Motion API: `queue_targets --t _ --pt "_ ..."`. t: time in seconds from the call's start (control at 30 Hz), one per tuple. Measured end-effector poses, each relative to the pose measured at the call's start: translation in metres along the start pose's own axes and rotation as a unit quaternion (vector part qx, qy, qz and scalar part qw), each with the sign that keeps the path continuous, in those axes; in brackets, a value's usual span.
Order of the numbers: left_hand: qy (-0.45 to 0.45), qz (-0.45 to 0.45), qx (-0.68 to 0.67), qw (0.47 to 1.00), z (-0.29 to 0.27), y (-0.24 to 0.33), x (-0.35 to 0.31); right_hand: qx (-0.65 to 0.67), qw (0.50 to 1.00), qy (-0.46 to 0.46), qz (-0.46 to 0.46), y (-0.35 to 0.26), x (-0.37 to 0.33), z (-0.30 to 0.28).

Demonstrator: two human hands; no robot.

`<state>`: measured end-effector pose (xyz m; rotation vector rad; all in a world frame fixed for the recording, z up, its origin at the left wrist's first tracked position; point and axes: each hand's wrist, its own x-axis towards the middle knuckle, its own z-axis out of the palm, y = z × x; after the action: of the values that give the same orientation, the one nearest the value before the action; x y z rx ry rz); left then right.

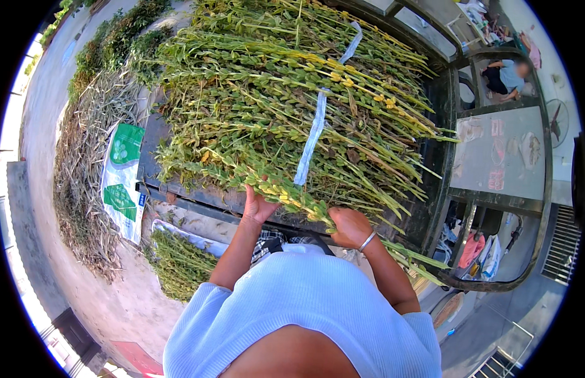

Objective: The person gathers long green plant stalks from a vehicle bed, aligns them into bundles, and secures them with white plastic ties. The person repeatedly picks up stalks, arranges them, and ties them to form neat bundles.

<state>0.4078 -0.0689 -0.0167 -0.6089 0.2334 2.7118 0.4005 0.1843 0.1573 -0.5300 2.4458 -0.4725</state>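
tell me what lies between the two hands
In the head view, leafy green stalks stretch between the left hand and right hand.

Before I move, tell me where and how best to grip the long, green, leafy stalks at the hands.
Probably around the thinner stem ends of the long, green, leafy stalks, coming from the person's right: leaves crowd the left stretch, while the right ends run slender and nearly bare. The right hand is closed beside those ends.

Two grips, two strips, one bracelet
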Motion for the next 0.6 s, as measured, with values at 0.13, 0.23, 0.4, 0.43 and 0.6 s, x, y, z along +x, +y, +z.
queue_targets --t 0.13,0.23,0.4,0.43,0.6 --pt "-0.050 -0.009 -0.008 0.999 0.018 -0.001 0.000 0.005 0.999 -0.025 0.022 -0.011 -0.016 -0.019" --pt "-0.070 0.000 0.019 0.997 0.036 -0.001 -0.010 0.005 1.000 -0.023 0.009 -0.016 -0.029 -0.032" --pt "-0.109 -0.036 0.013 0.993 0.069 0.004 -0.023 -0.050 0.996 -0.064 0.043 -0.031 -0.049 -0.074" --pt "-0.110 -0.040 0.013 0.993 0.074 0.003 -0.024 -0.060 0.995 -0.064 0.045 -0.038 -0.053 -0.086" --pt "-0.135 -0.081 0.004 0.988 0.102 -0.003 -0.030 -0.146 0.988 -0.020 0.035 -0.064 -0.079 -0.145"
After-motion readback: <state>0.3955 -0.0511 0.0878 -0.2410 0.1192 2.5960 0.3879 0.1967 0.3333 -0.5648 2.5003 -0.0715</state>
